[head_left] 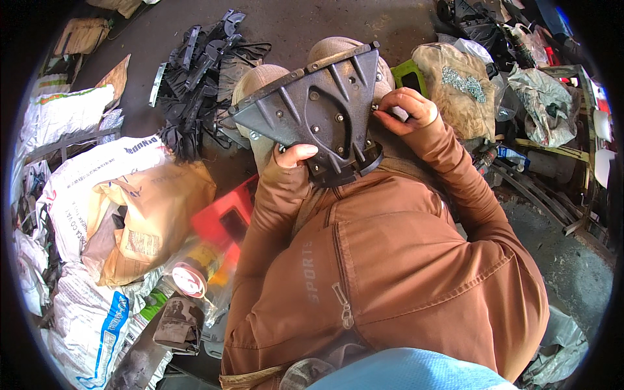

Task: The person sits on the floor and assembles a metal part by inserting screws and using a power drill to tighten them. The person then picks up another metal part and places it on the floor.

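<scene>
A: Right fingers [390, 107]?
B: Pinched tight on a small bolt [376, 107] at the plate's right edge. Rest of right hand [408, 110] curled just beyond.

A: Left?
B: Left hand [294, 156] under the plate's near edge, thumb [300, 151] flat on top, other fingers hidden beneath. Closed grip, holding it steady.

A: Plate itself?
B: Dark ribbed plate [318, 104], propped on both knees [260, 78], between the two hands, tilted toward the chest. Curved strap [370, 162] hanging off the near side, just right of the left thumb.

A: Progress?
B: Probably midway. Several bolt heads [338, 117] seated across the face, inward of the right fingers. Edge bolt being worked by fingertip only; cannot tell if going in or coming out. No tool in either hand.

A: Further out?
B: Pile of similar black parts [201, 71] on the floor beyond the left hand. Red stool [218, 218] below the left elbow, sacks [71, 188] further left. Green stool [408, 77] just past the right fingers, rags and junk [520, 91] to the far right.
</scene>
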`<act>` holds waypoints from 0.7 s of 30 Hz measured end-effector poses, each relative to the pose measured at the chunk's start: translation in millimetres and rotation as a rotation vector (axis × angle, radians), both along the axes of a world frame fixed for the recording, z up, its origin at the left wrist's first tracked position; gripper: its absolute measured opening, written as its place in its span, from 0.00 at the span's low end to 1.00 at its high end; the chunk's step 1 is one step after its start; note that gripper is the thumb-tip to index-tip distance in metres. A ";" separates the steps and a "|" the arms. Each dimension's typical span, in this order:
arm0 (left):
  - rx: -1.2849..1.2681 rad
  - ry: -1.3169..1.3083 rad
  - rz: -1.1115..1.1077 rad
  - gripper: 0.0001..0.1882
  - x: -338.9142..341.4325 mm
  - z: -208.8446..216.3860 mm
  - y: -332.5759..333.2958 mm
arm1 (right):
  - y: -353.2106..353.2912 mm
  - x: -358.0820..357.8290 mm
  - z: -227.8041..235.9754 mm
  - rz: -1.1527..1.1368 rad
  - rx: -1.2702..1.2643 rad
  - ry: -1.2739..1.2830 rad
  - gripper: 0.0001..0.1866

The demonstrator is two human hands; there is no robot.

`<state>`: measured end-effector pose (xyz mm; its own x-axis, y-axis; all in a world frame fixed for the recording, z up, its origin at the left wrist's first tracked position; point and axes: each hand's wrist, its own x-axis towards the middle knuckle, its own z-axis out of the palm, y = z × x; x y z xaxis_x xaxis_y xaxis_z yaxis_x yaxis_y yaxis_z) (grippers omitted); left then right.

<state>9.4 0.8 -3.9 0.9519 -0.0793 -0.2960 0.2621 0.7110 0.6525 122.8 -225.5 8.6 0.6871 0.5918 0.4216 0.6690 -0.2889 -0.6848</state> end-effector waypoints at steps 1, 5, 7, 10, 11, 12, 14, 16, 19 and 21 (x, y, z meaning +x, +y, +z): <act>0.005 0.021 -0.002 0.35 0.2 -0.2 0.1 | -0.2 -0.9 -0.5 -0.003 0.006 0.018 0.09; 0.092 -0.031 0.014 0.36 2.0 3.0 -1.5 | -1.4 -2.7 0.0 -0.022 0.017 0.131 0.10; 0.107 -0.027 0.021 0.37 3.4 5.7 -2.1 | -1.9 -1.6 0.9 -0.033 0.018 0.185 0.10; 0.128 -0.064 0.008 0.37 4.4 8.7 -2.5 | -2.4 2.2 1.9 -0.034 0.016 0.226 0.09; 0.115 -0.053 0.012 0.36 4.1 9.2 -2.9 | -2.5 4.2 2.2 -0.026 0.012 0.227 0.09; 0.081 -0.046 0.026 0.35 3.6 9.5 -3.3 | -2.9 5.6 2.5 -0.018 0.004 0.233 0.09; 0.041 -0.031 0.029 0.35 2.8 9.4 -3.2 | -4.0 7.4 3.2 0.002 -0.001 0.236 0.09; 0.038 0.001 0.011 0.35 2.4 8.7 -2.2 | -4.9 7.4 4.0 0.020 -0.001 0.185 0.09; 0.025 -0.006 0.003 0.35 2.0 6.8 -0.7 | -4.9 4.3 5.1 0.035 0.011 0.052 0.09; 0.043 -0.019 -0.007 0.35 2.1 4.9 0.4 | -4.1 0.8 5.7 0.032 0.016 0.006 0.10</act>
